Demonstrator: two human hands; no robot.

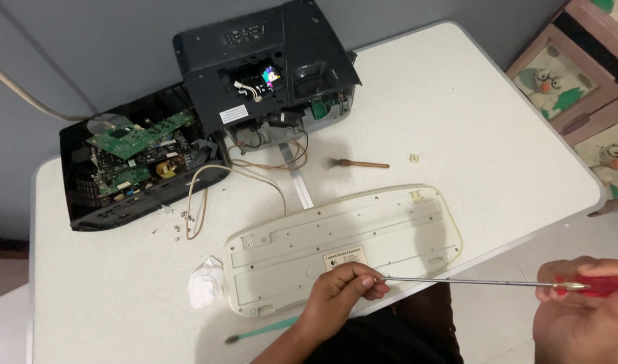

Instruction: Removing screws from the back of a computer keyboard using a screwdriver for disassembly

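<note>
both hands on a long screwdriver above an upturned keyboard

at the far left of the white worktop (pixel 457 108) lies an opened black device base (pixel 130 165), its green circuit boards exposed. small screws (pixel 181 226) are scattered just in front of it, and a beige cable (pixel 201 202) loops from it across the worktop. just to the right, a black projector housing (pixel 268 64) stands tilted, with wires hanging from its underside. below, a crumpled white tissue (pixel 204 283) sits just beside the left end of a cream keyboard (pixel 343 246), which lies face down with its back panel up. a teal-handled brush (pixel 265 329) lies at the near edge, and a small wooden-handled brush (pixel 359 164) lies beyond the keyboard.

the left hand (pixel 339 293) rests over the keyboard's near edge, its fingers pinched together on the tip of a long screwdriver (pixel 471 282). the thin metal shaft runs level to the right, out past the worktop's edge. the right hand (pixel 585 313) has its fingers clamped around the red handle.
</note>
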